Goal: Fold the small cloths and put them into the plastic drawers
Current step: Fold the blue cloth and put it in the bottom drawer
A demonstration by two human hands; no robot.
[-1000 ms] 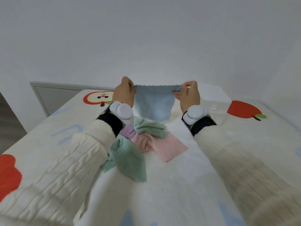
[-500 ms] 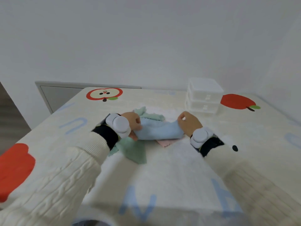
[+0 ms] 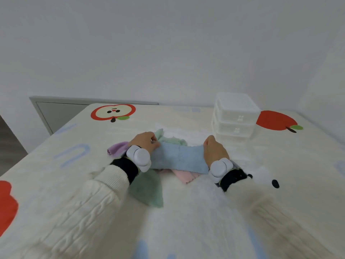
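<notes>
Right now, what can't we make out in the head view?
- Pink cloth: mostly covered by the blue cloth.
- Fingers of the right hand and left hand: curled away from the camera, grip unclear.
- Plastic drawers: translucent and far off, contents unreadable.
- Purple cloth: partly behind the left wrist.

Evenly and softly lit, with no glare and only faint shadows. Slightly soft throughout, blurrier toward the near edge. Wide-angle bending visible along the outer edges.
</notes>
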